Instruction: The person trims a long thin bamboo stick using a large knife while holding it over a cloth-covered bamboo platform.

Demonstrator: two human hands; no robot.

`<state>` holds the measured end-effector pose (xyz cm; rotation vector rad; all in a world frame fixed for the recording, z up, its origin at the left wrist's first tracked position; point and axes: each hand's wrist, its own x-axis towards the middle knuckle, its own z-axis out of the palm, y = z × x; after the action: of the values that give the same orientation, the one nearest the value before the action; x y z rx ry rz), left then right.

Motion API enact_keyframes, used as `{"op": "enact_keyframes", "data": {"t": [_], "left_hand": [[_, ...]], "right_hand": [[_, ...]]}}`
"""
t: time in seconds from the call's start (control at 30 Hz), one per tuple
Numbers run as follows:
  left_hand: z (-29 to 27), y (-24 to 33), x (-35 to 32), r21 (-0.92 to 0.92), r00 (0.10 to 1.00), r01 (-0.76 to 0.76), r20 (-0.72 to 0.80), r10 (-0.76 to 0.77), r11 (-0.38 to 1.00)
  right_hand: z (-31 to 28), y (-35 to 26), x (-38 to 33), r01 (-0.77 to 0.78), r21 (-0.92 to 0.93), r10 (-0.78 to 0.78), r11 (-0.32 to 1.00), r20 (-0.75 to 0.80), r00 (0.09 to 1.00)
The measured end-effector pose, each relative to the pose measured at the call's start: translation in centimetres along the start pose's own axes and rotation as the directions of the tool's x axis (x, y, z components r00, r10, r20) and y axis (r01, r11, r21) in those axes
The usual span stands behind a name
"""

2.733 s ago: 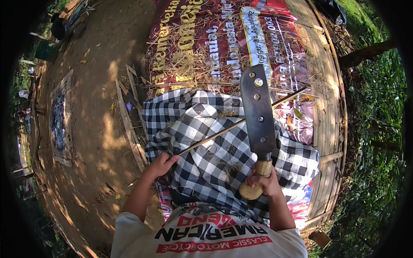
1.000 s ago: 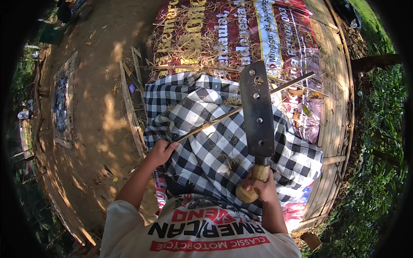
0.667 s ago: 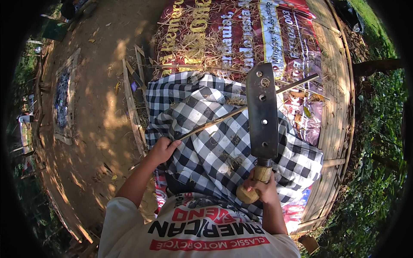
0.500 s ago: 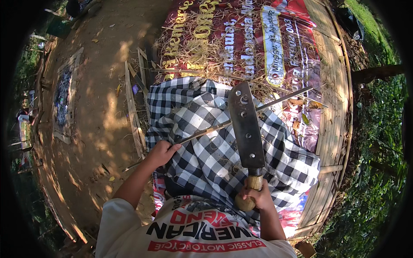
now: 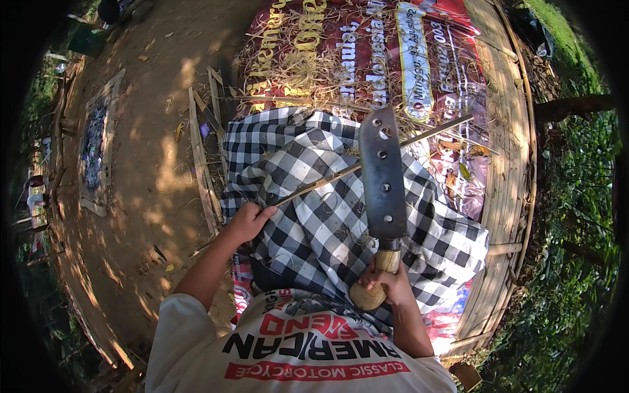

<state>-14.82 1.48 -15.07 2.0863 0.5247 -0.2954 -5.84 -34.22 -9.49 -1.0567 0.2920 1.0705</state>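
- Left of centre in my view, the left hand (image 5: pixel 249 221) has its grip pinched, thumb against fingers, on the lower end of a thin strip (image 5: pixel 327 182).
- The strip slants up rightward over the checkered cloth (image 5: pixel 314 229), passing behind the blade; I cannot tell whether they touch. Its far tip reaches over the dark-red banner (image 5: pixel 367 72).
- Low, right of centre, the right hand (image 5: pixel 388 285) keeps its grip wrapped tightly round the wooden handle (image 5: pixel 388 261) of a broad knife (image 5: pixel 385 171), blade toward the top.
- Between both hands I see a wide span of cloth.
- At left, brown ground (image 5: pixel 147 170) opens broadly beyond wooden slats (image 5: pixel 201 157) beside the cloth.
- At right, the bamboo bench (image 5: pixel 508 177) ends at an edge, with a dark beam (image 5: pixel 576 106) and foliage (image 5: pixel 583 262) beyond.
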Motion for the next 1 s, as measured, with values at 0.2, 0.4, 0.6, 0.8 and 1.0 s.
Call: {"op": "enact_keyframes", "data": {"t": [0.2, 0.4, 0.6, 0.8, 1.0], "left_hand": [[0.2, -1.0, 0.0, 0.052, 1.000, 0.007, -0.009, -0.007, 0.999], [0.3, 1.0, -0.6, 0.138, 0.996, 0.019, -0.086, -0.007, 0.990], [1.8, 1.1, -1.6, 0.364, 0.921, -0.141, -0.294, 0.257, 0.921], [0.5, 1.4, -1.3, 0.474, 0.903, -0.250, -0.200, 0.380, 0.844], [0.0, 0.6, -0.6, 0.506, 0.890, -0.295, -0.164, 0.426, 0.811]], "right_hand": [[-0.4, 0.0, 0.1, -0.006, -0.232, 0.047, 0.973, 0.176, 0.983], [-0.1, 0.3, 0.2, 0.024, -0.123, -0.021, 0.992, 0.030, 0.999], [-0.5, -1.1, -1.0, 0.078, -0.066, -0.079, 0.995, -0.019, 0.997], [-1.4, -4.0, -0.5, 0.241, -0.078, -0.253, 0.967, -0.218, 0.943], [-1.6, -5.5, 0.8, 0.234, -0.090, -0.248, 0.968, -0.200, 0.948]]}}
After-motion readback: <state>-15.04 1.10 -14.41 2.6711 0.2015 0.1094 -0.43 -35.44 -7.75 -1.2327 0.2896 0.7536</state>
